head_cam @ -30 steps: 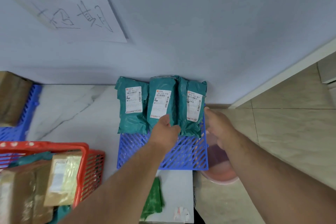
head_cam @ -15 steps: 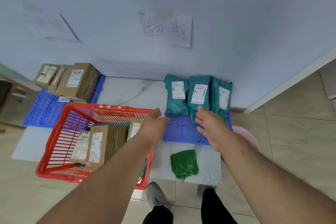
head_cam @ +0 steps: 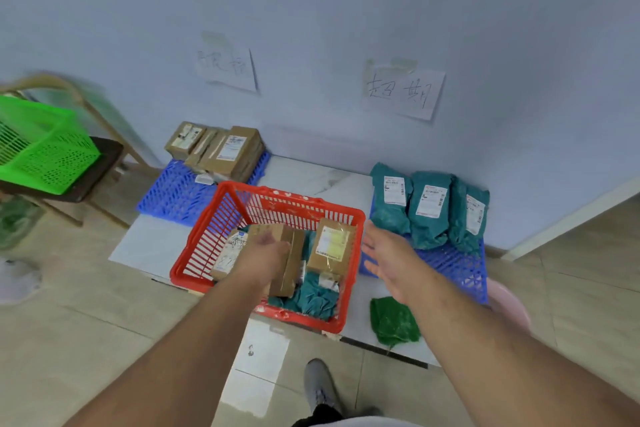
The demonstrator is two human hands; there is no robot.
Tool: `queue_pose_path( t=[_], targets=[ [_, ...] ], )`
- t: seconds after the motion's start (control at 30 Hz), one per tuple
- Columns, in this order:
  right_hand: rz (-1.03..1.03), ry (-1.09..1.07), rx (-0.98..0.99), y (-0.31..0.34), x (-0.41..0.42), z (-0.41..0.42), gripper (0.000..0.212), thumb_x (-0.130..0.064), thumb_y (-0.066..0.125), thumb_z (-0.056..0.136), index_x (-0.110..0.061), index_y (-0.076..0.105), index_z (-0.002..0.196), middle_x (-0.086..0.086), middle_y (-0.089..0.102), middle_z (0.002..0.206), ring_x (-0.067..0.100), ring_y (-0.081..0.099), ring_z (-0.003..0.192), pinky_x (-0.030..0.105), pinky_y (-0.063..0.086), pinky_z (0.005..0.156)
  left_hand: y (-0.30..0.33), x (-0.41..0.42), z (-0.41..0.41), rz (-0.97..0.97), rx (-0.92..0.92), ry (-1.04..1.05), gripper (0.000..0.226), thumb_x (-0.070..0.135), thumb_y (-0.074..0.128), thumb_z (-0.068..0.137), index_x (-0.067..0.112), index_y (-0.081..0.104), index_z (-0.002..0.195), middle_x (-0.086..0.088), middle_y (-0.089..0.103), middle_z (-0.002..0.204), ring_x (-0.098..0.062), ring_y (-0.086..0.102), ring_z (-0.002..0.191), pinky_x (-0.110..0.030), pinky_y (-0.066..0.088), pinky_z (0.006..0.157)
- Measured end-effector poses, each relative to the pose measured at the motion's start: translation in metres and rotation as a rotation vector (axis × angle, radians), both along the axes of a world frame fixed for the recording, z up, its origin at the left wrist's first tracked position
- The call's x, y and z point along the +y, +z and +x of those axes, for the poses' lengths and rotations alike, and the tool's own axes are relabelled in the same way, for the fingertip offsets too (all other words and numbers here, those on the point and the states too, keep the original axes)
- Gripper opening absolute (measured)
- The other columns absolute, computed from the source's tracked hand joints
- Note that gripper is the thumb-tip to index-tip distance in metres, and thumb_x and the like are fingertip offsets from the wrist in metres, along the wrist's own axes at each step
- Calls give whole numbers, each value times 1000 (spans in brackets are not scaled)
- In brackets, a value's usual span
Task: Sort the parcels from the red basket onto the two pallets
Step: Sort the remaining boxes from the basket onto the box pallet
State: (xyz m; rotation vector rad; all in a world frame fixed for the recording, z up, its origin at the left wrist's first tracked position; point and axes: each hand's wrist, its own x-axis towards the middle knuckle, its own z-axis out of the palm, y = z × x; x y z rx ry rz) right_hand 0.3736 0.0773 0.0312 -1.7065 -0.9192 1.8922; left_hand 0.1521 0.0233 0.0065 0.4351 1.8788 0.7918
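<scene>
The red basket (head_cam: 207,246) stands on the floor between two blue pallets and holds brown cardboard boxes (head_cam: 330,246) and teal bag parcels (head_cam: 313,298). My left hand (head_cam: 265,253) hovers over the boxes inside the basket, fingers loosely bent, holding nothing. My right hand (head_cam: 388,253) is spread flat just right of the basket rim, in front of the right pallet (head_cam: 453,267). Three teal parcels (head_cam: 429,208) lean against the wall on that pallet. The left pallet (head_cam: 180,194) carries stacked brown boxes (head_cam: 225,149).
Two handwritten paper signs (head_cam: 403,92) hang on the wall above the pallets. A green basket (head_cam: 41,149) sits on a wooden chair at left. A green cloth (head_cam: 393,321) lies on the white tile; a pink basin (head_cam: 509,308) sits right of the pallet. My shoe (head_cam: 320,385) is below.
Both hands drew back from the teal parcels on the right pallet. The left hand moved over the red basket; the view pulled back and swung left.
</scene>
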Motion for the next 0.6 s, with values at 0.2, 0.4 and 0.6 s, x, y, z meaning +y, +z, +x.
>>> queue_pose_path(
  t=[0.2,0.4,0.6],
  targets=[
    [-56,11,70,-15,-29,0,36,-40,45,114,-21,58,143,-6,70,111,1,59,90,34,44,103,-3,-40,-9,-52,-7,84,68,24,71,91,26,46,155,-2,56,151,-31,58,134,-53,48,114],
    [-66,-6,82,-25,-55,-7,52,-40,47,114,-14,46,159,7,62,148,16,57,117,38,42,114,-13,-53,-13,-75,28,33,62,28,70,92,27,50,151,-4,57,149,-29,58,130,-52,52,109],
    [-46,-24,4,-31,-44,-29,50,-45,46,113,-18,51,156,0,67,137,17,58,118,42,42,119,-29,-37,-51,-62,27,-40,57,14,66,98,16,49,153,-6,50,156,-32,55,137,-51,49,112]
  ],
)
